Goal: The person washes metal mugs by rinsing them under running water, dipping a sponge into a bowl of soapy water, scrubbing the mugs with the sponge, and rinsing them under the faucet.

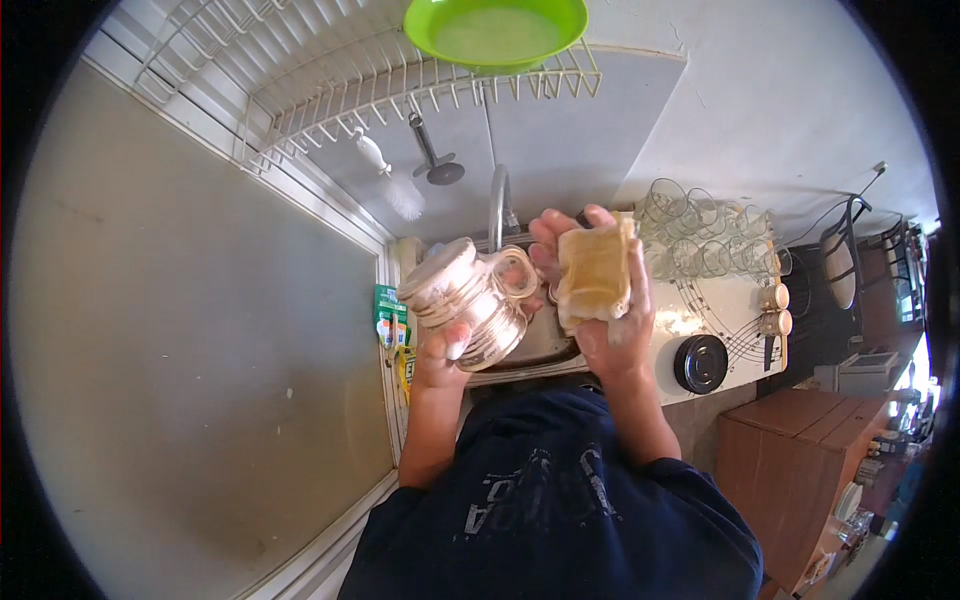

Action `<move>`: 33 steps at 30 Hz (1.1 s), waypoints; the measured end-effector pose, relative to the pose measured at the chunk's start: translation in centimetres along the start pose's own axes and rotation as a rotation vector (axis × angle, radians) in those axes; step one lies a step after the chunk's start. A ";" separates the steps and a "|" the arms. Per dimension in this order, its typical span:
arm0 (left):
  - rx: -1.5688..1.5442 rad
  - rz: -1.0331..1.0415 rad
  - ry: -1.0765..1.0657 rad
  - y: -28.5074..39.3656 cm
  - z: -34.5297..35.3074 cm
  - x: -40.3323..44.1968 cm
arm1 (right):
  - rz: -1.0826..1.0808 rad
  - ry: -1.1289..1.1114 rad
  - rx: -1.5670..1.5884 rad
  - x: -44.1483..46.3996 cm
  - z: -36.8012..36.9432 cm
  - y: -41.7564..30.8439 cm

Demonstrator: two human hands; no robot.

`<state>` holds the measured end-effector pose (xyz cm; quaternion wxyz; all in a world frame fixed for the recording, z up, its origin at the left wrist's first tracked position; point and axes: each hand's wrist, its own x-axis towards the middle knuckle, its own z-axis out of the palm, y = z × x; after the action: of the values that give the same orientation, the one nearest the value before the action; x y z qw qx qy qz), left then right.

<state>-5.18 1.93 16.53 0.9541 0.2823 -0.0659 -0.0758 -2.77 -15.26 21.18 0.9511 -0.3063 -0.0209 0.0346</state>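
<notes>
**Soapy mug and soapy sponge, held up over the sink**

Nearest is the person's dark blue shirt. Past it, the left hand grips the mug, which has ridges and white suds all over. The right hand holds the yellow sponge, with fingers bent around its sides. The sponge is just to the right of the mug. I can't tell if the right fingers touch the mug's round handle.

The mug is tilted. Its long way runs from far left to near right, and its handle sticks out to the right. I can't tell which end is the mouth.

This looks like a soaping step. Rubbing with the sponge would call for it to meet the mug's side, and a tight grip, since suds look slippery.

To the right, a black round thing sits on the white table, with clear glasses farther back. Behind the sink is a tap. Farthest, a green bowl sits on a wire rack.
</notes>
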 end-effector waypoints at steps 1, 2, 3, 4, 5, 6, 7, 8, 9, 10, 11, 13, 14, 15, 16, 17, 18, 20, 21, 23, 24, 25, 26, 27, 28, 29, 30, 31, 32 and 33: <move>0.012 -0.044 -0.030 0.2 0.1 0.2 | -0.087 -0.018 -0.159 0.2 -0.6 -0.1; 0.024 -0.090 -0.059 0.2 0.1 0.3 | -0.175 -0.033 -0.317 0.3 -0.9 -0.2; 0.023 -0.094 -0.059 0.0 -0.1 0.2 | -0.176 -0.029 -0.317 0.3 -0.9 -0.1; 0.163 -0.037 -0.016 -0.3 -0.3 -0.1 | -0.138 -0.081 -0.361 0.1 -0.5 0.2; 0.304 0.022 0.026 -0.5 -0.3 -0.2 | -0.100 -0.134 -0.403 0.1 -0.2 0.5; 0.307 0.044 0.035 -0.9 -0.1 -0.3 | -0.039 -0.151 -0.392 0.0 0.0 1.0; 0.308 0.043 0.033 -0.9 0.5 -0.3 | -0.029 -0.154 -0.513 -0.3 1.0 0.2; 0.349 0.037 0.028 -0.8 1.1 -0.2 | -0.123 -0.107 -0.635 -0.3 1.3 0.5; 0.389 0.030 0.024 -0.8 1.4 -0.2 | -0.216 -0.058 -0.757 -0.3 1.6 0.7; 0.413 -0.013 0.015 -0.8 0.9 -0.4 | -0.218 -0.054 -0.758 -0.4 1.3 0.7; 0.412 -0.016 0.011 -0.9 0.7 -0.5 | -0.284 -0.006 -0.926 -0.4 0.7 0.7; 0.440 -0.082 -0.009 -1.0 0.4 -0.5 | -0.355 0.043 -1.093 -0.1 0.1 0.7; 0.461 -0.046 0.011 -1.6 -0.1 -0.7 | -0.332 0.081 -1.060 0.1 -0.1 0.7; 0.462 -0.047 0.008 -2.0 -0.1 -0.8 | -0.310 0.119 -1.025 0.3 -0.3 0.8; 0.391 -0.031 0.008 -2.3 -0.1 -0.8 | -0.406 0.084 -1.033 0.7 -0.6 1.0; 0.319 -0.016 0.009 -2.5 0.0 -0.8 | -0.410 0.087 -1.031 0.8 -0.7 1.0; 0.320 -0.017 0.006 -2.5 0.1 -0.8 | -0.265 0.161 -0.842 1.0 -0.5 1.0; 0.267 0.037 0.015 -2.4 0.3 -0.7 | 0.138 0.213 -0.429 1.8 -1.3 0.4; 0.267 0.039 0.013 -2.3 0.1 -0.7 | 0.137 0.211 -0.429 1.8 -1.3 0.2; 0.414 0.090 0.061 -1.9 -0.1 -0.5 | 0.002 0.047 -0.440 1.6 -0.8 -0.1; 0.457 0.089 0.050 -1.7 0.1 -0.3 | 0.003 -0.098 -0.424 1.6 -1.1 -0.1; 0.456 0.088 0.052 -1.5 0.2 -0.1 | 0.005 -0.098 -0.424 1.3 -0.8 0.1; 0.491 0.059 0.045 -1.4 0.3 -0.1 | -0.119 -0.096 -0.673 0.9 -0.2 0.4; 0.526 0.027 0.036 -1.3 0.5 0.0 | -0.246 -0.091 -0.921 0.5 0.1 0.5; 0.521 0.016 0.038 -1.3 1.2 0.2 | -0.268 -0.024 -1.051 0.4 -0.2 0.5; 0.521 0.012 0.037 -1.4 1.4 0.2 | -0.269 -0.021 -1.050 0.4 -0.6 0.6; 0.559 0.035 -0.003 -1.5 1.5 0.2 | -0.457 0.016 -1.196 0.6 -1.1 1.0; 0.598 0.060 -0.045 -1.4 1.6 0.3 | -0.653 0.053 -1.335 0.9 -1.7 1.4; 0.604 0.033 -0.043 -1.4 1.8 0.2 | -0.480 0.056 -1.137 1.1 -2.5 2.1; 0.608 0.033 -0.043 -1.5 1.3 0.0 | -0.481 0.057 -1.133 1.5 -3.3 3.6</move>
<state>-5.58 -0.01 16.73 0.8254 0.5520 -0.1106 -0.0431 -1.23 -14.18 16.43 0.6218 -0.7515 -0.0792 -0.2057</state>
